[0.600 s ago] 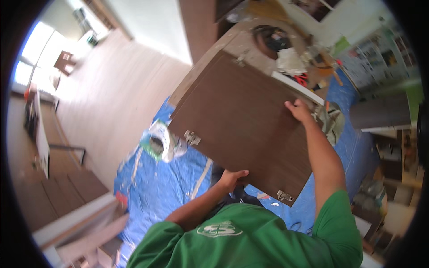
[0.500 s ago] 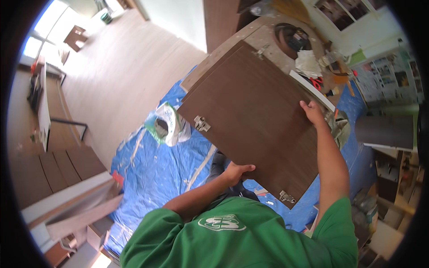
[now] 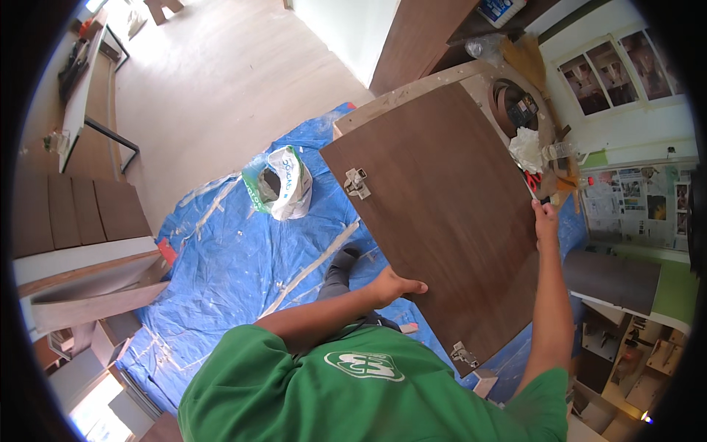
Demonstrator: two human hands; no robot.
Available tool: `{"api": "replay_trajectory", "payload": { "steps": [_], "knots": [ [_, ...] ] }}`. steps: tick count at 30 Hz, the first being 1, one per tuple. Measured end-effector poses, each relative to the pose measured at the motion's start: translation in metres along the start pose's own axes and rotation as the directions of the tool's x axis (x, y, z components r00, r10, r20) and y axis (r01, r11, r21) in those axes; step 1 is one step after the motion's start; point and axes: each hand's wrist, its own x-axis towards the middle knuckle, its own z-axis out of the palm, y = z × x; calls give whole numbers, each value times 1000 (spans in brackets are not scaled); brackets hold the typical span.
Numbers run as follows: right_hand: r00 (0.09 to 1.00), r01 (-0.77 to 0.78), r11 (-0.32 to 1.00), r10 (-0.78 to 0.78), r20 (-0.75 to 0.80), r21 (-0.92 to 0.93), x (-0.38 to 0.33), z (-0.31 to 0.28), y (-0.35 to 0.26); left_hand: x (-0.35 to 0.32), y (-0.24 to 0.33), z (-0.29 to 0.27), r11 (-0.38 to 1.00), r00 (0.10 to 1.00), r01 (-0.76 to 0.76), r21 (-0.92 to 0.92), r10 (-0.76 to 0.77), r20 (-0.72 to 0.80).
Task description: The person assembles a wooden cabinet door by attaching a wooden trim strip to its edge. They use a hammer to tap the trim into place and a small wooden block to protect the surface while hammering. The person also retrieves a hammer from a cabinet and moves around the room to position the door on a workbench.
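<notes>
the left hand and the right hand hold a brown panel by opposite edges. a blue sheet covers part of the floor.

Dark brown wood-grain panel, slanting between two hands.
The flat, rectangular panel is showing its broad face upward, its long sides running from upper left to lower right. Two silvery metal hinges are sitting along its lower-left edge, the upper hinge near the left corner, the lower hinge near the bottom corner. The left hand is gripping that edge between them, the right hand is holding the opposite edge, and the far end is overlapping the worktop.
</notes>
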Motion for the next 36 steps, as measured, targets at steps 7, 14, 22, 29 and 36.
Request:
{"api": "replay_trajectory", "payload": {
  "steps": [7,14,22,29,36],
  "knots": [
    [941,335,936,-325,98,-110,14,-82,-92,-12,63,46,972,974,-219,-79,214,-69],
    [923,385,900,-378,71,-206,27,-149,-155,-6,130,95,864,903,-428,-266,397,-164],
    [855,406,912,-399,332,50,-54,-119,-219,-101,158,85,657,604,-752,61,722,-336],
    [621,438,856,-510,596,275,-167,-38,-282,-280,122,43,597,550,-802,-30,717,-427],
    [315,549,819,-391,865,170,-328,37,-341,-455,56,-30,512,400,-858,-23,641,-655]
  ]
}}
